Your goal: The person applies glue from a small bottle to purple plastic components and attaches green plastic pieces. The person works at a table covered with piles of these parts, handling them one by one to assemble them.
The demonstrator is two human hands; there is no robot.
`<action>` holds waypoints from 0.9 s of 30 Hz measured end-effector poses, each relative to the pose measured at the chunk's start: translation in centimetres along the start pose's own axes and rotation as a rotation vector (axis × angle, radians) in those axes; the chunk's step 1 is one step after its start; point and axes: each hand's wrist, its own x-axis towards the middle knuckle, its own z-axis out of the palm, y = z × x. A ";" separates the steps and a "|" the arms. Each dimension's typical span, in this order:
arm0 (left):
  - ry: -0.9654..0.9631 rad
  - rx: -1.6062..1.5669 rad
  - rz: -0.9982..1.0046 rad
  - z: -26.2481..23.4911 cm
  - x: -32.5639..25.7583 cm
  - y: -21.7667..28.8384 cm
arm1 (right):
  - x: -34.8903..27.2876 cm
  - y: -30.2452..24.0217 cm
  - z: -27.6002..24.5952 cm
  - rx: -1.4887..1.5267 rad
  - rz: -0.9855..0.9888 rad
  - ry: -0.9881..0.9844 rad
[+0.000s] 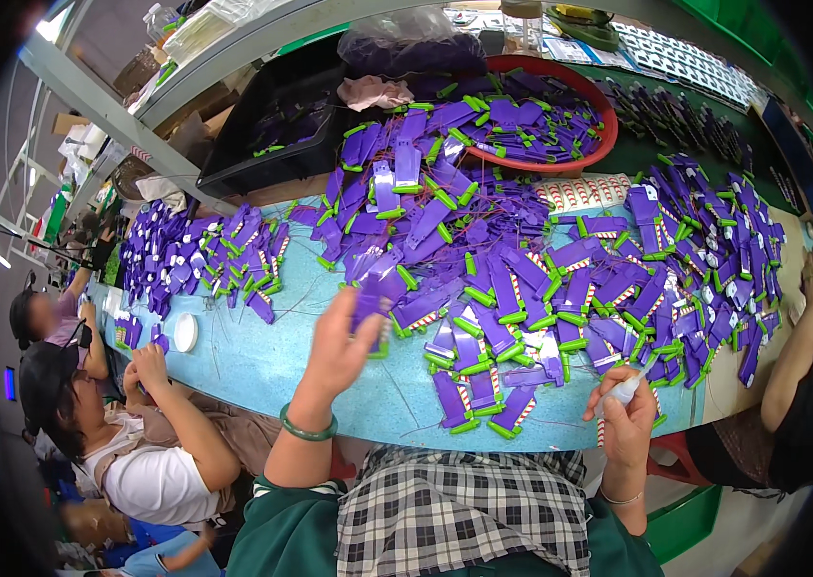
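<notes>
My left hand (337, 346) is closed on a flat purple piece (375, 296) with a green end, partly smeared by motion, just above the near side of the pile. Closed fingers of my right hand (627, 423) grip a small white squeeze bottle (625, 389) with a thin tip, low over the table's near edge. A red-and-white striped strip (600, 430) shows beside those fingers; I cannot tell whether it is held. Many similar purple pieces (500, 286) with bright green ends, thin wires and some striped strips lie heaped in front of both hands.
A red basin (608, 130) of purple pieces and a black bin (224, 171) stand at the back. At left, a seated co-worker (151, 457) works by a white round lid (185, 332); another person's arm (800, 337) rests at right. A metal shelf post (123, 120) rises at far left.
</notes>
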 end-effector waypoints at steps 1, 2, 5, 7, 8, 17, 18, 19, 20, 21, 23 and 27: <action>-0.067 0.281 0.129 0.4 0.1 -0.5 | 0.1 0.0 0.2 0.000 0.005 -0.021; -0.139 0.556 0.262 1.0 0.2 -1.1 | 0.1 0.0 0.3 -0.003 0.004 -0.035; -0.172 0.675 0.279 3.3 -0.1 -2.1 | -0.1 -0.3 0.8 -0.009 0.006 -0.044; -0.125 0.705 0.275 3.9 -0.4 -2.3 | -0.2 -0.5 0.7 -0.013 0.002 -0.037; -0.098 0.673 0.254 4.0 -0.4 -2.1 | -0.3 -0.5 0.5 -0.016 -0.003 -0.033; 0.025 0.460 0.135 5.0 -1.4 -2.4 | 0.0 -0.2 0.6 -0.015 0.013 -0.038; -0.012 0.477 0.112 4.8 -1.3 -2.5 | 0.0 -0.2 0.8 -0.013 0.018 -0.043; -0.046 0.493 0.088 4.6 -1.1 -2.6 | 0.0 -0.3 0.8 -0.015 0.024 -0.040; -0.027 0.542 0.152 4.6 -0.9 -2.4 | 0.0 -0.3 0.9 -0.017 0.030 -0.037; -0.009 0.591 0.217 4.5 -0.7 -2.0 | 0.0 -0.4 0.9 -0.020 0.036 -0.034; 0.002 0.613 0.280 4.6 -0.4 -1.6 | 0.0 -0.3 0.6 -0.016 0.030 -0.030; 0.002 0.646 0.241 5.5 0.2 -1.5 | 0.0 0.0 0.0 0.002 0.021 -0.038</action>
